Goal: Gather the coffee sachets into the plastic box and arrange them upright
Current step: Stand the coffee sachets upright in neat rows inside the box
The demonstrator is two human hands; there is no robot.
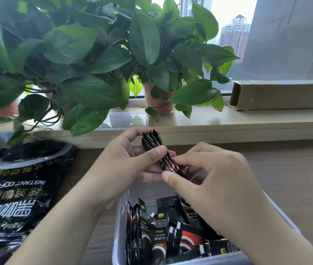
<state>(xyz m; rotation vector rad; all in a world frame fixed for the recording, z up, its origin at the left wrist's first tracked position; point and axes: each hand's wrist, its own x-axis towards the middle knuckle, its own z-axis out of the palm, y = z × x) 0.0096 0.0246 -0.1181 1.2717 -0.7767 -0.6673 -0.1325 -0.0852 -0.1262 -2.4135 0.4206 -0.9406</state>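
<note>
Sachets (163,226) fill the box (118,217) at 6 o'clock; above, left hand (125,163) pinches a thin bundle (159,152) — right fingers (171,177) square its end. Light, slippery, floppy — probably best gripped mid-length.

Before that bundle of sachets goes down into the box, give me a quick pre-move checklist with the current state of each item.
1. Bundle of sachets held by both hands, left hand and right hand: ok.
2. Bundle squared up: not ok, top ends fan out unevenly.
3. Plastic box directly below the hands: ok.
4. Upright row standing at the box's left wall: ok.
5. Free slot beside that row: not ok, loose sachets lie flat and tilted there.
6. Leftover sachets in the coffee bag: cannot tell.
</note>
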